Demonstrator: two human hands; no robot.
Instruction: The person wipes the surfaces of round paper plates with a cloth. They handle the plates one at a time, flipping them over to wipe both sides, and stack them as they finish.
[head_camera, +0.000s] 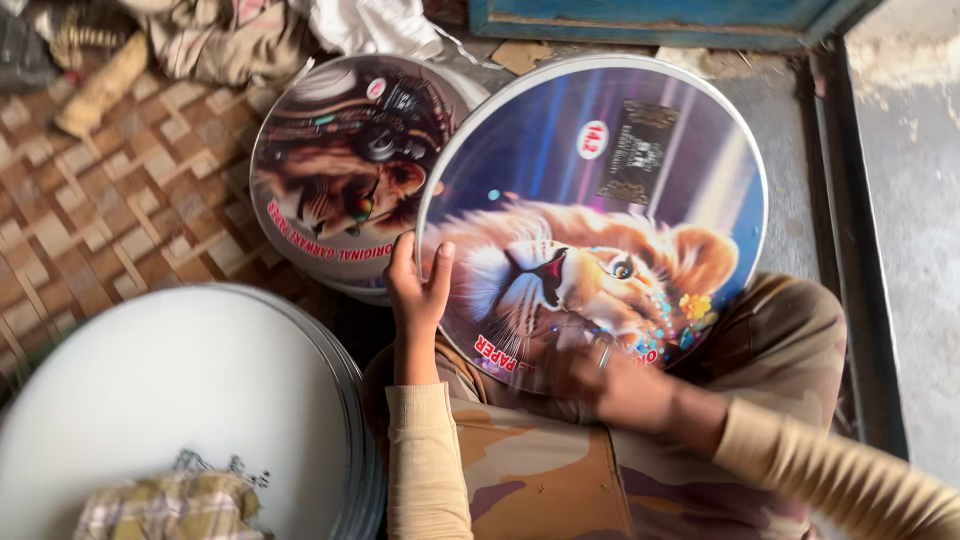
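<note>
— What's the person got there, from the head view?

— A round disc with a lion picture (592, 215), metal rim all round, tilted up on its edge across the lap. The lion's face is printed upside-on to us, blue streaks behind it.

— How are the hands set on it?

— The left hand (418, 290) is at the disc's left edge, fingers (402, 262) raised and curled over the rim, thumb on the printed face, so it is grasping the disc. The right hand (612, 385) lies at the lower edge, over the printed face; it is blurred, and I cannot tell whether its fingers are clenched or loose. There seems to be a ring on one finger.

— Anything behind it?

— A second printed disc (345, 170), darker picture, just beside the first on the left and partly tucked behind it, resting on the woven mat (110, 210). Nearer us on the left, a stack of plain white discs (190, 390) with thin metal rims, and a checked cloth (170, 505) lying on top at the bottom edge.

— And the surroundings?

— Crumpled clothes (240, 35) at the top left, a blue wooden frame (640, 20) along the top, bare concrete floor (905, 200) to the right. The person's camouflage trousers (560, 470) fill the bottom middle.
</note>
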